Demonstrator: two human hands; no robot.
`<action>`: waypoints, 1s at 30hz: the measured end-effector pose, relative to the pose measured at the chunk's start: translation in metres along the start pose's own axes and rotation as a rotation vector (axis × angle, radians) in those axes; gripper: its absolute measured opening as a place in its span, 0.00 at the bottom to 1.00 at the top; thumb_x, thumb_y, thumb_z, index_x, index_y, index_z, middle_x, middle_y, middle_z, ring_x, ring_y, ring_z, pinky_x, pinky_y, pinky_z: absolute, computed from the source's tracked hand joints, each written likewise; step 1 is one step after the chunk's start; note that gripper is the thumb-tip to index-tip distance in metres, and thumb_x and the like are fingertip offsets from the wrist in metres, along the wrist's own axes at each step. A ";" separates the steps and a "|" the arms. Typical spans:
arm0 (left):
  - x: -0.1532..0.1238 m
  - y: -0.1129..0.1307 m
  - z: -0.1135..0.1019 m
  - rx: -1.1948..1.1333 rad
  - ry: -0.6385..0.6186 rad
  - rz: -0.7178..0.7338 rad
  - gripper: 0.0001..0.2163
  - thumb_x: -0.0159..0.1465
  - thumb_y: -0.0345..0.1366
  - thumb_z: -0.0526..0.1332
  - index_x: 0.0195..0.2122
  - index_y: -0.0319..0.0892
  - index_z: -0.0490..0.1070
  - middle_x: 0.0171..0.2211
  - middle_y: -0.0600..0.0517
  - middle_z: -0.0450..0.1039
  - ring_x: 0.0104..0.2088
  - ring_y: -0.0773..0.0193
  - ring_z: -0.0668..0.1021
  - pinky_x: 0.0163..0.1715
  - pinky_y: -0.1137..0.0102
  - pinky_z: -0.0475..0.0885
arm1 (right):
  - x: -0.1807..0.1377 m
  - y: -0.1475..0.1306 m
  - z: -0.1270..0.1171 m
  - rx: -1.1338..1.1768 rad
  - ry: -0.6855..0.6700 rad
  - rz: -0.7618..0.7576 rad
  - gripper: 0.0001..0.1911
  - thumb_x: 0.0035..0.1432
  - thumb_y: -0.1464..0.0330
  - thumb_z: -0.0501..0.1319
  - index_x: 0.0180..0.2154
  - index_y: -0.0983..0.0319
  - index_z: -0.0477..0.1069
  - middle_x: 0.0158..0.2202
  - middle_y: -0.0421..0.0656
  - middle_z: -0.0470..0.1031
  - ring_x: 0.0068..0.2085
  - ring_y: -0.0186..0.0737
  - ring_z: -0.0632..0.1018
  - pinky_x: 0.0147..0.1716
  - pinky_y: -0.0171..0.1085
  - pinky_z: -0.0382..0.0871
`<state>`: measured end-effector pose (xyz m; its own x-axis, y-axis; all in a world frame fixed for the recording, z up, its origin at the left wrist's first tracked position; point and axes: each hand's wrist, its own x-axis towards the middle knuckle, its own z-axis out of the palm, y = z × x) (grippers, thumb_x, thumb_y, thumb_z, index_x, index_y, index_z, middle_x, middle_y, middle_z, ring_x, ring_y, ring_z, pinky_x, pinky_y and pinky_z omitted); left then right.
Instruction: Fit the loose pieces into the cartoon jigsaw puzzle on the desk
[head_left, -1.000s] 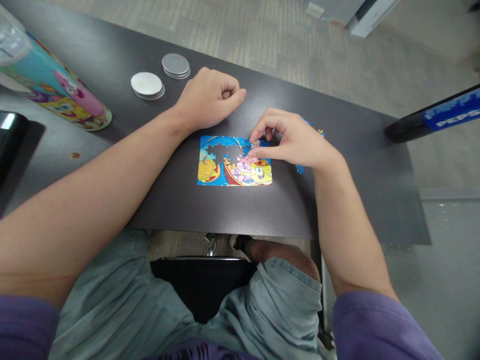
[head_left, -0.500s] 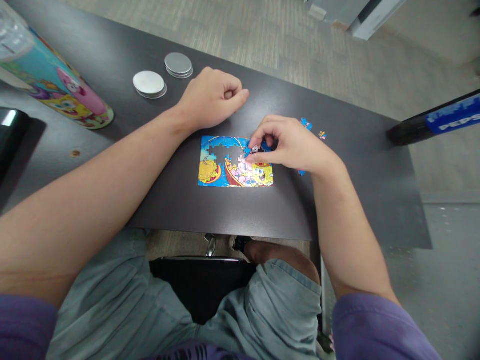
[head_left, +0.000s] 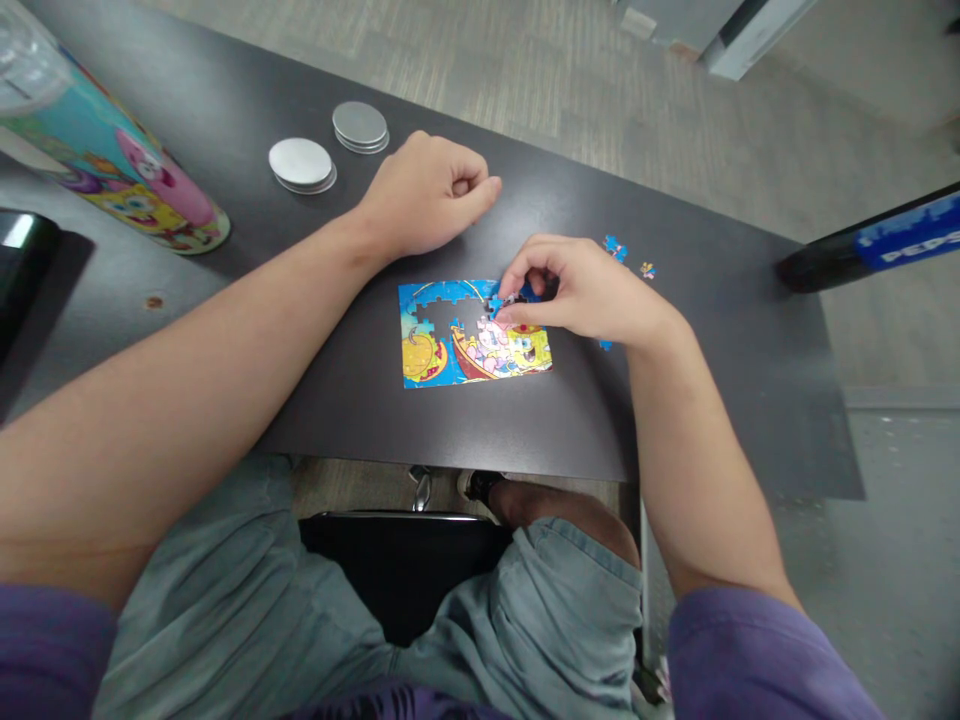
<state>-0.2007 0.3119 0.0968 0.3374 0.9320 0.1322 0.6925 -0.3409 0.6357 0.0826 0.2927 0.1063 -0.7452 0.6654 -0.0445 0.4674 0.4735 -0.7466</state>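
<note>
A small cartoon jigsaw puzzle (head_left: 465, 345) lies on the dark table (head_left: 375, 410), with a gap in its upper middle. My right hand (head_left: 581, 290) pinches a puzzle piece (head_left: 501, 301) at the puzzle's upper right edge, beside the gap. My left hand (head_left: 427, 190) rests on the table behind the puzzle as a loose fist, nothing visible in it. A few loose puzzle pieces (head_left: 616, 247) lie just beyond my right hand.
A cartoon-printed tube (head_left: 112, 175) lies at the far left. Two stacks of round metal lids (head_left: 301, 163) sit behind my left hand. A dark object (head_left: 22, 260) is at the left edge. A blue-labelled bottle (head_left: 885, 240) lies at the right edge.
The puzzle has shifted and turned slightly on the table. My right hand has drawn its fingers in, holding the piece at the gap's right edge. The left hand stays put.
</note>
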 end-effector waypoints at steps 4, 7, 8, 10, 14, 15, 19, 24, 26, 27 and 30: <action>0.002 -0.001 0.000 -0.018 0.003 0.010 0.18 0.61 0.64 0.61 0.38 0.69 0.90 0.22 0.54 0.74 0.40 0.46 0.75 0.48 0.47 0.60 | 0.000 0.006 -0.001 -0.020 -0.017 -0.025 0.21 0.69 0.46 0.88 0.42 0.54 0.90 0.42 0.44 0.84 0.40 0.45 0.75 0.41 0.49 0.69; 0.003 -0.004 0.001 -0.031 0.019 0.039 0.17 0.61 0.64 0.62 0.37 0.70 0.90 0.20 0.54 0.73 0.40 0.45 0.75 0.47 0.47 0.60 | 0.000 0.009 0.000 -0.031 -0.007 -0.041 0.12 0.72 0.55 0.83 0.42 0.55 0.89 0.41 0.43 0.83 0.38 0.44 0.75 0.41 0.48 0.69; 0.003 -0.004 0.001 -0.032 0.020 0.041 0.17 0.61 0.65 0.62 0.38 0.71 0.90 0.20 0.54 0.73 0.40 0.45 0.75 0.47 0.47 0.60 | 0.000 0.009 0.001 -0.025 0.000 -0.040 0.11 0.73 0.57 0.82 0.42 0.55 0.88 0.41 0.43 0.84 0.38 0.43 0.75 0.41 0.47 0.69; 0.004 -0.004 0.001 -0.023 0.014 0.032 0.19 0.60 0.65 0.61 0.39 0.71 0.91 0.20 0.54 0.74 0.41 0.45 0.76 0.47 0.46 0.61 | 0.001 0.008 0.003 0.000 0.014 -0.037 0.10 0.74 0.59 0.80 0.43 0.55 0.86 0.40 0.42 0.84 0.37 0.42 0.75 0.41 0.47 0.69; 0.004 -0.002 0.001 0.009 0.002 0.012 0.22 0.60 0.65 0.60 0.42 0.70 0.93 0.21 0.53 0.75 0.41 0.44 0.77 0.48 0.45 0.62 | 0.001 0.006 0.005 0.046 0.011 -0.026 0.17 0.75 0.51 0.82 0.45 0.56 0.84 0.38 0.41 0.83 0.36 0.42 0.74 0.38 0.46 0.69; 0.004 -0.002 0.001 0.013 0.000 0.013 0.23 0.60 0.66 0.59 0.43 0.70 0.93 0.21 0.53 0.75 0.40 0.44 0.77 0.48 0.45 0.61 | 0.002 0.006 0.005 0.050 0.008 -0.027 0.20 0.74 0.49 0.83 0.45 0.56 0.84 0.38 0.40 0.83 0.36 0.41 0.74 0.37 0.45 0.68; 0.004 -0.002 0.000 0.031 -0.020 0.024 0.25 0.62 0.67 0.58 0.46 0.68 0.93 0.20 0.53 0.75 0.42 0.44 0.78 0.48 0.46 0.62 | 0.003 0.008 0.007 0.081 0.016 -0.018 0.26 0.71 0.44 0.87 0.48 0.55 0.83 0.37 0.38 0.81 0.36 0.40 0.73 0.36 0.45 0.68; -0.003 0.007 -0.004 0.030 -0.010 0.011 0.19 0.69 0.63 0.58 0.32 0.58 0.77 0.26 0.55 0.73 0.40 0.55 0.73 0.48 0.51 0.62 | 0.003 0.009 0.010 0.071 0.039 -0.018 0.24 0.71 0.46 0.86 0.49 0.55 0.84 0.37 0.38 0.79 0.37 0.41 0.74 0.37 0.47 0.68; -0.006 0.012 -0.005 0.023 -0.004 -0.005 0.19 0.71 0.62 0.58 0.29 0.57 0.67 0.28 0.56 0.69 0.38 0.57 0.71 0.48 0.51 0.62 | 0.003 0.010 0.009 0.053 0.042 -0.018 0.23 0.71 0.47 0.86 0.48 0.55 0.84 0.39 0.40 0.79 0.39 0.43 0.74 0.38 0.48 0.69; -0.007 0.013 -0.005 0.022 -0.003 -0.012 0.19 0.71 0.61 0.58 0.29 0.58 0.66 0.28 0.56 0.68 0.38 0.57 0.70 0.48 0.51 0.61 | 0.004 0.010 0.009 0.042 0.042 -0.022 0.23 0.71 0.47 0.86 0.48 0.54 0.85 0.40 0.41 0.80 0.40 0.44 0.74 0.39 0.49 0.71; -0.007 0.015 -0.004 0.014 0.017 -0.017 0.19 0.72 0.61 0.58 0.28 0.59 0.65 0.27 0.55 0.68 0.38 0.56 0.70 0.47 0.50 0.61 | 0.004 0.013 0.008 0.004 0.058 -0.052 0.20 0.70 0.49 0.87 0.47 0.54 0.86 0.45 0.43 0.82 0.40 0.44 0.74 0.43 0.51 0.75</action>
<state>-0.1956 0.3013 0.1085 0.3143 0.9397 0.1348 0.7070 -0.3264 0.6274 0.0813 0.2967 0.0913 -0.7395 0.6723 0.0328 0.4266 0.5058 -0.7498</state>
